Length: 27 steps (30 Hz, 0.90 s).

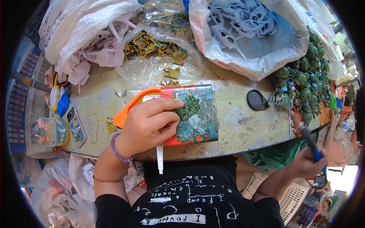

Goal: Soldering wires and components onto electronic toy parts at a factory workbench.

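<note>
My left hand (150,119) pinches a small green circuit board (189,108) between thumb and fingers, with a thin yellow wire at its upper edge. Beneath it lies a red box-like block (205,133) with a worn, teal-stained top. A white plastic piece (160,159) sticks out below that hand past the table edge; most of it is hidden. Off to the right, my right hand (310,162) grips a soldering iron (311,142) with a blue-and-dark handle, blurred and pointing up and away. A coiled spring holder (280,100) on a round black base (257,100) stands beyond it.
An orange tool-like piece (135,102) lies behind my left hand. Farther back are a clear bag of wired boards (159,47) and white sacks of plastic parts (247,62). Green figures (306,83) crowd the right. A phone (77,127) and a cup (53,131) stand left.
</note>
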{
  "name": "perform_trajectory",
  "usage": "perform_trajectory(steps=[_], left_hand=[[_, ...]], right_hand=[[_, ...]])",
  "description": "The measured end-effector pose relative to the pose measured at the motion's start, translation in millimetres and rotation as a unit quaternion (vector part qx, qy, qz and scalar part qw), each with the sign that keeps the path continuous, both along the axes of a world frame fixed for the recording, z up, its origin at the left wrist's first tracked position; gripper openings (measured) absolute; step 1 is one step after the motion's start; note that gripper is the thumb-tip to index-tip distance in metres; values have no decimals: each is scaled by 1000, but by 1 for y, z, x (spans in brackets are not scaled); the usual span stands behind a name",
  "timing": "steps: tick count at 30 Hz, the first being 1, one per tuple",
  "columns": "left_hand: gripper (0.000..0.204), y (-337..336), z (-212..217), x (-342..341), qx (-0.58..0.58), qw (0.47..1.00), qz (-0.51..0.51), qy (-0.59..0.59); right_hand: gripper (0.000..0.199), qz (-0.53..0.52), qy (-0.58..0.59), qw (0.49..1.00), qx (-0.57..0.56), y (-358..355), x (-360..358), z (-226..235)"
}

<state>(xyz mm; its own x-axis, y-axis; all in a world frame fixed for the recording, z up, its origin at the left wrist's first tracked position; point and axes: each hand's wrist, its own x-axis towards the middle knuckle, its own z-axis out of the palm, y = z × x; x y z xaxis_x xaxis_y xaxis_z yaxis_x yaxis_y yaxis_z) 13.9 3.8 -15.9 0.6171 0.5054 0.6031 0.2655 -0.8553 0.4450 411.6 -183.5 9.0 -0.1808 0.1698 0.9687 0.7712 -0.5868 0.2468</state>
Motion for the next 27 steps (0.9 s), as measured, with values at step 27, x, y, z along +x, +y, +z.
perform_trajectory(steps=[27], left_hand=[[17, -2, -4, -7, -16, 999, -9, 28]], right_hand=[[31, 758, 179, 560, -283, 50, -154, -38]])
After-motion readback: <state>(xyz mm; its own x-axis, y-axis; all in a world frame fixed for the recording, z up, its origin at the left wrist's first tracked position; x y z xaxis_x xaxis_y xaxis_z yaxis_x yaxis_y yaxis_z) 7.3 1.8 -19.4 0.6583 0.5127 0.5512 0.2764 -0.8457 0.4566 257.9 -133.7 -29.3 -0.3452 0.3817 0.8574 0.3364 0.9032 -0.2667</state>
